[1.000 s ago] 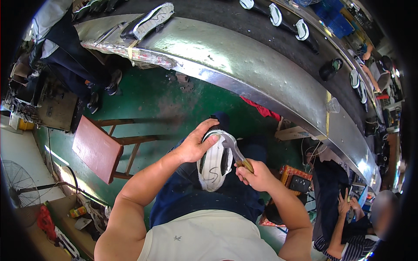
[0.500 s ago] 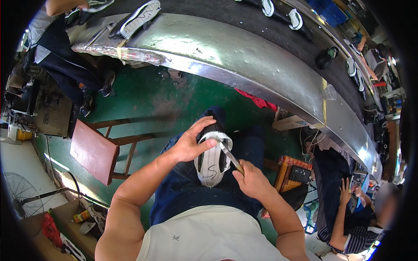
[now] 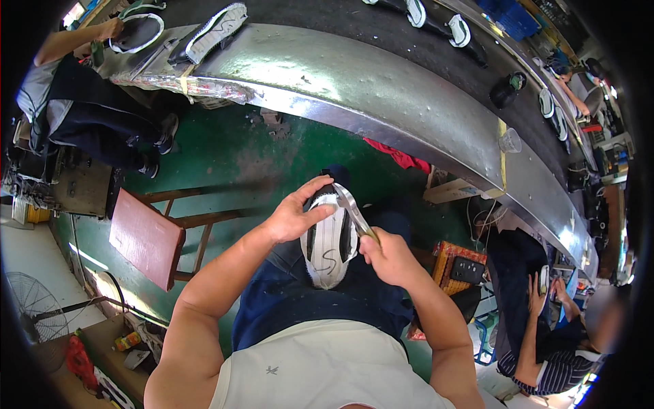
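Note:
A dark shoe upper stretched on its form lies sole side up on my lap, its white underside [image 3: 328, 249] toward me with a dark curved mark near the lower end. My left hand [image 3: 300, 213] grips its far end from the left, the thumb lying across the white edge. In my right hand [image 3: 392, 255] are metal pincers [image 3: 351, 206], held by the tan handle. Their curved head lies at the far right edge of the shoe, close to my left fingertips. The exact contact of the jaws is too small to tell.
A metal-edged conveyor bench [image 3: 381, 102] curves across ahead, bearing several shoes such as a white-soled shoe [image 3: 216, 34]. A pinkish stool [image 3: 146, 238] stands at left. One co-worker's hand [image 3: 111, 28] is at far left; another co-worker's hand [image 3: 535, 296] holds something whitish at right.
The pincers' head has moved from the upper middle of the shoe's underside farther away, to its far edge. My right hand has shifted up and slightly left; my left fingers have moved slightly farther.

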The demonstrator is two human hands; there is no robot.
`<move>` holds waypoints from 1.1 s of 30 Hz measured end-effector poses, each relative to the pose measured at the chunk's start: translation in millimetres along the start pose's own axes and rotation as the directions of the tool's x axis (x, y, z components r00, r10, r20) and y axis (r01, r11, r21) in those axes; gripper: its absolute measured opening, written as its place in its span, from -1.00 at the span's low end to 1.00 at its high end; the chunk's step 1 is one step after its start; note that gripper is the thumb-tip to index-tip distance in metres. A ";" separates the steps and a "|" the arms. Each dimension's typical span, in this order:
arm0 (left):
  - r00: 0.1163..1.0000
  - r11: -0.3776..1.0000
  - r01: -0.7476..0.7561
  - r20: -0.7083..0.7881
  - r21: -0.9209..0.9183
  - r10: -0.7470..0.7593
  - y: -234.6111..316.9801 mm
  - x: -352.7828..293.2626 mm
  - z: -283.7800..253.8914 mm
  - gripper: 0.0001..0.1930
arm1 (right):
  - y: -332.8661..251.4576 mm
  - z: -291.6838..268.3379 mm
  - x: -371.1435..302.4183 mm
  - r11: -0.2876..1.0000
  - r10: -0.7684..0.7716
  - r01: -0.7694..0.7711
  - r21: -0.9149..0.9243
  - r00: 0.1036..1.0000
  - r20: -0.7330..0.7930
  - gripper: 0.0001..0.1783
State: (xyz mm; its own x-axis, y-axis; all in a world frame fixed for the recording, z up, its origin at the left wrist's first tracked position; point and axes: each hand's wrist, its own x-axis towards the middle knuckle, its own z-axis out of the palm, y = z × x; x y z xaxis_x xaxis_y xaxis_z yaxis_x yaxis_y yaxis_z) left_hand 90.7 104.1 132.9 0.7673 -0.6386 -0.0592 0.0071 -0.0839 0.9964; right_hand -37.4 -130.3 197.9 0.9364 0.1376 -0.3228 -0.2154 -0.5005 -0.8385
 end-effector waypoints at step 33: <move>0.868 0.900 0.430 0.309 -0.077 -0.388 -60.1 -29.7 113.6 0.01 | 82.4 -20.6 -100.6 0.939 0.025 -0.012 -0.344 0.999 0.032 -0.32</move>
State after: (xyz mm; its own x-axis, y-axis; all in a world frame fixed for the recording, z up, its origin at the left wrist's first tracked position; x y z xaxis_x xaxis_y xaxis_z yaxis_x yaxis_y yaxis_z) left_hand -5.4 41.3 68.0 0.4655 -0.7579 -0.4570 0.3855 -0.2912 0.8756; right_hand -143.6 -203.0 170.3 0.9213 0.1528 -0.3577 -0.1185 -0.7656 -0.6323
